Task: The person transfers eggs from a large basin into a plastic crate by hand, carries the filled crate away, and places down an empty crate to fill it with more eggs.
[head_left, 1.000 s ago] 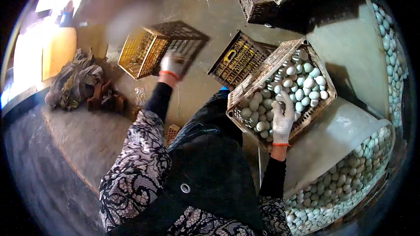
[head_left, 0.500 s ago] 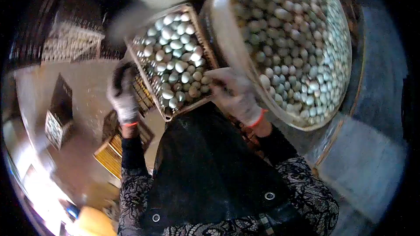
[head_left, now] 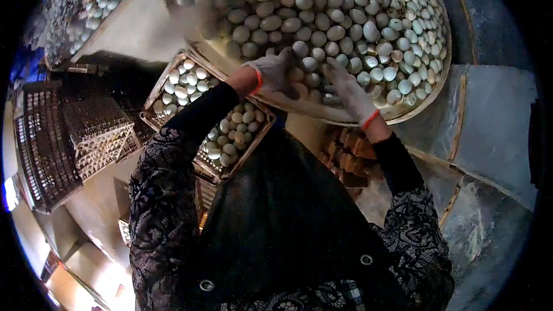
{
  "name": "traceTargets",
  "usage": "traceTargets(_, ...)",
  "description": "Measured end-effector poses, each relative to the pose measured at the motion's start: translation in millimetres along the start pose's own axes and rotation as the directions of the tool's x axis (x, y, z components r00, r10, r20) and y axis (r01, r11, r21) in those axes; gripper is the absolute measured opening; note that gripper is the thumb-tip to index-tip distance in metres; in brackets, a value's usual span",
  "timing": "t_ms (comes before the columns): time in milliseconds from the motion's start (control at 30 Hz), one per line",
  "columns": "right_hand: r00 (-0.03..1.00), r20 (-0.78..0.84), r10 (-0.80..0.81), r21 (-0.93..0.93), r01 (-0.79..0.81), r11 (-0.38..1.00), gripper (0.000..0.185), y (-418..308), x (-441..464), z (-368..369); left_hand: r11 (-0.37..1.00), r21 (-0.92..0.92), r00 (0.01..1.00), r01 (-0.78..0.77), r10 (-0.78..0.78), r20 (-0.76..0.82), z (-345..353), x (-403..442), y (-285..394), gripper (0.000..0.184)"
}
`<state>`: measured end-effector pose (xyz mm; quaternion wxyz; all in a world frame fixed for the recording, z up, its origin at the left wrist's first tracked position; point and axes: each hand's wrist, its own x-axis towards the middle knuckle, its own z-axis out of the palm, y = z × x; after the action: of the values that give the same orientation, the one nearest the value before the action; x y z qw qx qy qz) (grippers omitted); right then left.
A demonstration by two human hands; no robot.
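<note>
A large round tub full of pale green and whitish eggs fills the top of the view. Over its near edge reaches my left hand, in a white glove with a red cuff, its fingers spread among the eggs. My right hand, gloved the same way, lies on the eggs just to the right, fingers apart. The two hands face each other with a few eggs between them. Below my left forearm stands a plastic crate holding many eggs, partly hidden by the sleeve.
Dark and pale slatted crates are stacked at the left. Another egg container with a pale wall is at the upper left. Reddish bricks lie below the tub. Grey slabs cover the floor at the right.
The view has turned toward the tub. My left hand has left the far side of the crate and my right hand its near corner; both are now on the eggs in the tub.
</note>
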<state>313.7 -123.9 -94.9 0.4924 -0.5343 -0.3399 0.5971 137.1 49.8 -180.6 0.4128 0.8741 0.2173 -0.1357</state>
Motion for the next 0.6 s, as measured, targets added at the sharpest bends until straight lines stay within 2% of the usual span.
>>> traceTargets(33,0.997,0.049,-0.055,0.074,0.051,0.996,0.043,2,10,1,0.996,-0.083,0.999,0.039,-0.036,0.033,0,1,2,0.119)
traceTargets(67,0.999,0.029,0.038,-0.253,-0.029,0.967,0.044,0,20,4,0.988,-0.137,0.997,0.072,-0.069,0.025,1,3,2,0.116)
traceTargets(133,0.993,-0.012,0.118,-0.548,-0.105,0.83,0.045,4,39,13,0.968,-0.219,0.991,0.122,-0.132,-0.032,1,2,5,0.111)
traceTargets(233,0.964,-0.113,0.241,-0.324,-0.265,0.908,0.08,42,62,10,0.934,-0.32,0.975,0.16,-0.2,-0.096,6,11,-3,0.104)
traceTargets(300,0.996,-0.01,0.093,-0.291,-0.092,0.952,0.074,101,81,-14,0.907,-0.392,0.968,0.153,-0.218,-0.127,11,22,-17,0.099)
traceTargets(367,0.999,0.038,0.016,-0.262,-0.005,0.965,0.072,111,92,-17,0.889,-0.441,0.959,0.125,-0.223,-0.176,17,30,-28,0.094)
traceTargets(400,0.987,-0.031,0.155,-0.166,-0.158,0.973,0.069,101,95,-9,0.891,-0.448,0.947,0.069,-0.199,-0.251,17,28,-26,0.092)
traceTargets(433,0.972,-0.059,0.227,-0.117,-0.232,0.966,0.067,89,95,-3,0.894,-0.448,0.93,0.012,-0.175,-0.323,17,25,-23,0.091)
traceTargets(467,0.951,-0.086,0.297,-0.063,-0.302,0.951,0.066,74,94,4,0.843,-0.53,0.945,0.099,-0.246,-0.215,-1,5,3,0.07)
traceTargets(533,0.867,-0.243,0.436,-0.06,-0.462,0.885,0.065,40,81,22,0.778,-0.599,0.946,0.189,-0.307,-0.101,-16,-13,28,0.051)
traceTargets(567,0.867,-0.241,0.436,-0.062,-0.462,0.885,0.065,42,81,26,0.794,-0.584,0.946,0.171,-0.298,-0.128,-16,-16,33,0.053)
traceTargets(600,0.88,-0.347,0.325,-0.107,-0.381,0.918,0.066,45,82,30,0.81,-0.566,0.945,0.154,-0.288,-0.155,-17,-16,35,0.055)
